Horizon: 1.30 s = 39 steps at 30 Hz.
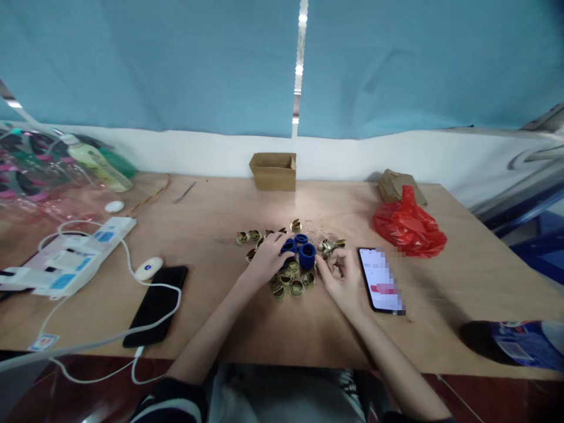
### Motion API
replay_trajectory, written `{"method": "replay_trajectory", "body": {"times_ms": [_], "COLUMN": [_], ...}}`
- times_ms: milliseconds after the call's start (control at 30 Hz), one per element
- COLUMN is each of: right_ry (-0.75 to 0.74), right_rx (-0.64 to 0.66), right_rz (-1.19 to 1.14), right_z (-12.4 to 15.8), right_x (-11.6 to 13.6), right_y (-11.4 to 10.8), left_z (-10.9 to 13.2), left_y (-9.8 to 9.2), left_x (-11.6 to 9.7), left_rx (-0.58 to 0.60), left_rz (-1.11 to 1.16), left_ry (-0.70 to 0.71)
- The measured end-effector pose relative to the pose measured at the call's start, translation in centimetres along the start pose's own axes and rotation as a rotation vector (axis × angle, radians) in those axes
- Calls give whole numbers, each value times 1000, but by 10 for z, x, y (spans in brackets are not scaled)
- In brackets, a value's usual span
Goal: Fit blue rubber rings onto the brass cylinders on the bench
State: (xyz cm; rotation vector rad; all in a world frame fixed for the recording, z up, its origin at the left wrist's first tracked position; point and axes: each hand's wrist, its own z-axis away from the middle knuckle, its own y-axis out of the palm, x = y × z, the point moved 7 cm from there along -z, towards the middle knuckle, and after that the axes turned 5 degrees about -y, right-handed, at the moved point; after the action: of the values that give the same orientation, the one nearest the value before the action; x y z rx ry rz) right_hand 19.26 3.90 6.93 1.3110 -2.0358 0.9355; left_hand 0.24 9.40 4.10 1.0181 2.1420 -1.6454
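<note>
Several small brass-coloured round pieces with raised tabs [296,287] lie in a loose pile at the middle of the table. Among them stand a few blue hollow cylinders, one at the front [307,257] and a smaller-looking one behind [301,239]. My left hand [267,258] has thumb and fingers closed around the leftmost blue cylinder [288,246], partly covering it. To the right, my right hand [342,279] has curled fingers, with the thumb tip close beside the front cylinder. Whatever sits within those fingers is hidden. More brass pieces [326,247] lie just past its fingertips.
An open cardboard box [275,176] stands at the back. On the right are a lit phone [374,282], a red plastic bag [409,229], a wrapped brown package [392,183] and a bottle [520,343]. Leftward lie a black phone [154,311], cables and a power strip [94,249].
</note>
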Motion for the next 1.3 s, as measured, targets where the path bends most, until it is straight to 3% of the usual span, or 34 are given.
{"method": "replay_trajectory", "body": {"times_ms": [167, 367, 533, 633, 867, 1033, 1300], "right_ry": [-5, 0, -105, -99, 95, 140, 187], "right_rx": [20, 90, 304, 425, 680, 813, 764], "right_rz": [8, -16, -31, -82, -216, -267, -358], "right_z": [1, 1, 7, 14, 23, 31, 37], "right_x": [-1, -2, 10, 14, 15, 19, 18], "right_y": [2, 7, 24, 35, 48, 58, 64], "left_z": [0, 12, 38, 51, 79, 100, 114], "left_y": [-1, -36, -31, -20, -8, -5, -9], "left_x": [0, -30, -57, -55, -18, -9, -21], "left_rx": [0, -104, 165, 210, 93, -55, -208], "left_rz": [-43, 133, 362, 445, 898, 1032, 953], "left_ry": [-8, 36, -84, -189, -385, -383, -263]}}
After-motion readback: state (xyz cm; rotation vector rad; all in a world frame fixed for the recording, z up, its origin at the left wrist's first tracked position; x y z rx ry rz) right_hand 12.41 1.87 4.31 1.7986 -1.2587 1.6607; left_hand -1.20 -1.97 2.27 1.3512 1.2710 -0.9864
